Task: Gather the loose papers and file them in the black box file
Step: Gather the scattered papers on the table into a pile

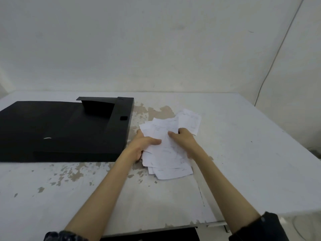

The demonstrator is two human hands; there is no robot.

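A loose bundle of white printed papers lies fanned out on the table, right of centre. My left hand grips the bundle's left edge, thumb on top. On the right side my right hand holds the same bundle, thumb pressed on the top sheet. One sheet sticks out behind the right hand. The black box file lies open and flat at the left, its right edge just beside my left hand, a flap raised at its far end.
The white table has worn, chipped paint with brown patches around the papers. A pale wall stands close behind the table's far edge. A thin cable runs down the wall at the right. Something dark sits below the table's near edge.
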